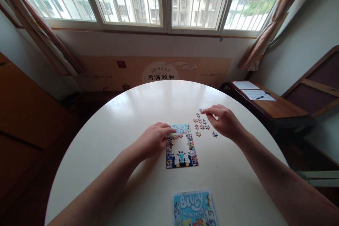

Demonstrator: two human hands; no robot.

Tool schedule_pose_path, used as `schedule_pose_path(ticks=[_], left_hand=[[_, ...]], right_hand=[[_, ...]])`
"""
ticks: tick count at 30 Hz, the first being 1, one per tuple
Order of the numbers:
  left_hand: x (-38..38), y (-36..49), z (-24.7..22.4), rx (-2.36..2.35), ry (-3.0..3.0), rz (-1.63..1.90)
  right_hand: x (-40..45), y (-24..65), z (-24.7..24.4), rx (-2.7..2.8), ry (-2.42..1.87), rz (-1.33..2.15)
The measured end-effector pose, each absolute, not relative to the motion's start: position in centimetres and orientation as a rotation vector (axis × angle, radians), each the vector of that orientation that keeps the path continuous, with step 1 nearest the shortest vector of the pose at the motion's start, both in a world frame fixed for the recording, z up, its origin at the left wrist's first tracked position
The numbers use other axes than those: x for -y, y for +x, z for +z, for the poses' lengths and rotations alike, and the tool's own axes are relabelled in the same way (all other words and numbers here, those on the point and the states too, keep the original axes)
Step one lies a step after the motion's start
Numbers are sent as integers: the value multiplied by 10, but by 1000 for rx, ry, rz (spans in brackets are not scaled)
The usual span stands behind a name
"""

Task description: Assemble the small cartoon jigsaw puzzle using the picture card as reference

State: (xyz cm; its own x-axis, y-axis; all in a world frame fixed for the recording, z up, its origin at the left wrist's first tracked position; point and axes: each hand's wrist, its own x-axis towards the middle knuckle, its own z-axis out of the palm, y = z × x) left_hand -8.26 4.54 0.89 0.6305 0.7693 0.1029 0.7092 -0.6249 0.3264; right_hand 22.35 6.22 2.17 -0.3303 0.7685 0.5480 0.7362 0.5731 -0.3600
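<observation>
A partly assembled jigsaw puzzle [194, 153] lies on the white round table, its border joined around a bare patch in the middle. My left hand [156, 137] rests over its upper left edge, with the fingertips near the lettering; whether they pinch a piece is hidden. To the right of it, several loose puzzle pieces [202, 126] are spread out. At the far end of these, my right hand [221, 118] has thumb and index finger brought close together at a piece. A dark blue piece [214, 134] lies apart, just below that hand.
A blue "Bluey" picture card [194, 207] lies at the near side of the table [106, 141]. Beyond the right edge stands a wooden side table [286, 107] with papers [256, 95] and a pen. Windows and curtains are behind.
</observation>
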Motion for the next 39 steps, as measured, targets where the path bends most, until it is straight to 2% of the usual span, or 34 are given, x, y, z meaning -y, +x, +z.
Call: schedule_pose_path(ticks=[13, 21, 30, 39], left_hand=[[-45, -82, 11, -1269, 2518, 345], [-47, -82, 12, -1151, 2648, 279], [-48, -83, 11, -1127, 2655, 315], [-49, -79, 10, -1088, 2666, 317]], right_hand=[[-70, 235, 21, 2064, -1236, 23], [-74, 238, 17, 2058, -1280, 51], [-64, 229, 23, 2403, -1220, 381], [-61, 229, 21, 2590, -1128, 512]])
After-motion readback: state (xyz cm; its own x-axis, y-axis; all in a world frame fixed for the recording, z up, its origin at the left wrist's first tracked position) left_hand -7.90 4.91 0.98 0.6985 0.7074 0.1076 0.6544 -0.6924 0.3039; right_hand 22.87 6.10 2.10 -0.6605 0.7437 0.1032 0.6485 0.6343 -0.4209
